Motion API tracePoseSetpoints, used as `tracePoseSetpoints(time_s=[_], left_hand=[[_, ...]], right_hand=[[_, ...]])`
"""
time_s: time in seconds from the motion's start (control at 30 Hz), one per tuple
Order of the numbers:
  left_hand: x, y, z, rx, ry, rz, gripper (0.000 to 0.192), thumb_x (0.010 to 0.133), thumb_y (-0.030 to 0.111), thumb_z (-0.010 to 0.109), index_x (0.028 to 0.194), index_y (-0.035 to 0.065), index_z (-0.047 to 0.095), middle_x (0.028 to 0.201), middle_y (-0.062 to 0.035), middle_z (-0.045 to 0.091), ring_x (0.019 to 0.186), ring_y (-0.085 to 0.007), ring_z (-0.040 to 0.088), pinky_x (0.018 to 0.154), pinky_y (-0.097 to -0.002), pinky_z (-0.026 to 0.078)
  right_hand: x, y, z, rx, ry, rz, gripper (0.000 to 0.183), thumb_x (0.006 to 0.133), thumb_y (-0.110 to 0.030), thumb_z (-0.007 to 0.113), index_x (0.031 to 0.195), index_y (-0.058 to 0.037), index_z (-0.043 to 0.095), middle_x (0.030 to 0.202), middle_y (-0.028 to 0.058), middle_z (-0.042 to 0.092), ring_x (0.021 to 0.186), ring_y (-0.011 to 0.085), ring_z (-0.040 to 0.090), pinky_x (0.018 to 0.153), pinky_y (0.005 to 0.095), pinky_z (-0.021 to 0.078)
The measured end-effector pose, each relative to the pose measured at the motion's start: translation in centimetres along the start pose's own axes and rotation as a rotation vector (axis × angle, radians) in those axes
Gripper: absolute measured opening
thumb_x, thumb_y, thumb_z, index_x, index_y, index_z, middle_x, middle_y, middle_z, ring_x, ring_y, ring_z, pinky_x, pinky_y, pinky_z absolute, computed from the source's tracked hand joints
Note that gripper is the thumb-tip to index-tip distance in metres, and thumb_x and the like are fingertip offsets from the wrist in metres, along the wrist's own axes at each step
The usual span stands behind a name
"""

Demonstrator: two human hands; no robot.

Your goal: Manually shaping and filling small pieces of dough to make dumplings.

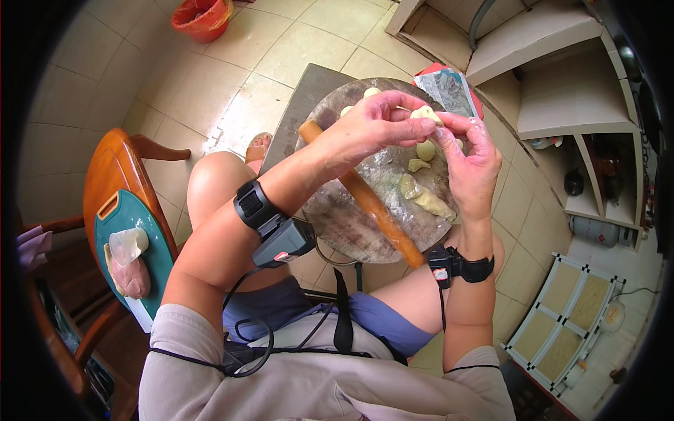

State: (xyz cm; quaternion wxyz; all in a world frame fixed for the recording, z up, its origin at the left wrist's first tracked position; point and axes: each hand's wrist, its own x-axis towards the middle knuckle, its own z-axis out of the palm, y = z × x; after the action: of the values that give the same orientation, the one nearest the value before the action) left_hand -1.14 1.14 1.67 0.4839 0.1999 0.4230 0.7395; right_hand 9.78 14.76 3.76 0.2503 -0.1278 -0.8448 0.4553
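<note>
Up over the far side of a round wooden board, my left hand and my right hand pinch one small piece of pale yellow dough between their fingertips. Below them on the floured board lie a dough ball and a small curved scrap of dough. Nearer me rests a longer dough roll. A wooden rolling pin lies diagonally across the board, its middle partly hidden under my left forearm. Another dough ball shows beyond my left wrist.
The board rests on a low grey table. To the left, a wooden chair bears a teal cutting board, a plastic cup and a pinkish lump. Newspaper lies beyond the board; open shelving stands right.
</note>
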Motion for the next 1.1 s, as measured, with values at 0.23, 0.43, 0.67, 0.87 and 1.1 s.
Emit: tracePoseSetpoints(time_s=[0.23,0.43,0.67,0.87,1.1], left_hand=[[-0.3,0.9,-0.4,-0.118,0.032,-0.113,0.028,0.089,0.024,0.060,0.105,0.0013,0.058,0.095,-0.0035,0.062,0.081,-0.0094,0.060,0.075,-0.0213,0.048],[-0.5,1.5,-0.5,0.142,-0.062,-0.194,0.023,0.087,0.024,0.062,0.098,0.0035,0.062,0.084,0.0005,0.063,0.072,-0.0056,0.057,0.066,-0.0165,0.043],[-0.2,0.4,0.1,-0.249,-0.015,-0.161,0.026,0.087,0.023,0.061,0.101,0.0015,0.060,0.089,-0.0022,0.063,0.078,-0.0087,0.061,0.075,-0.0192,0.051],[0.3,0.7,-1.0,0.080,-0.010,-0.132,0.021,0.086,0.022,0.063,0.099,0.0047,0.062,0.084,0.0005,0.062,0.070,-0.0057,0.057,0.068,-0.0191,0.047],[0.1,0.1,0.2,0.018,-0.020,-0.052,0.036,0.086,0.026,0.063,0.112,0.0014,0.058,0.102,-0.0050,0.062,0.093,-0.0123,0.060,0.085,-0.0238,0.047]], right_hand=[[0.0,-0.4,-0.2,-0.095,-0.130,-0.166,0.034,0.074,-0.004,0.070,0.108,-0.0068,0.065,0.093,0.0062,0.059,0.084,0.0167,0.056,0.079,0.0270,0.0453],[-0.2,-0.5,0.0,0.069,-0.184,-0.057,0.037,0.073,-0.003,0.071,0.110,-0.0065,0.065,0.095,0.0051,0.057,0.088,0.0149,0.056,0.081,0.0262,0.0459],[0.0,-0.6,-0.1,0.108,-0.003,-0.140,0.037,0.074,0.004,0.068,0.110,-0.0029,0.064,0.096,0.0048,0.056,0.088,0.0128,0.056,0.078,0.0239,0.0471],[-0.2,-1.3,-0.1,0.328,-0.100,0.060,0.032,0.075,0.004,0.067,0.106,-0.0028,0.065,0.095,0.0047,0.056,0.085,0.0115,0.056,0.075,0.0233,0.0479],[-0.2,0.1,-0.1,0.155,0.035,-0.040,0.031,0.076,0.004,0.066,0.106,-0.0037,0.066,0.088,0.0044,0.057,0.084,0.0116,0.058,0.073,0.0227,0.0479]])
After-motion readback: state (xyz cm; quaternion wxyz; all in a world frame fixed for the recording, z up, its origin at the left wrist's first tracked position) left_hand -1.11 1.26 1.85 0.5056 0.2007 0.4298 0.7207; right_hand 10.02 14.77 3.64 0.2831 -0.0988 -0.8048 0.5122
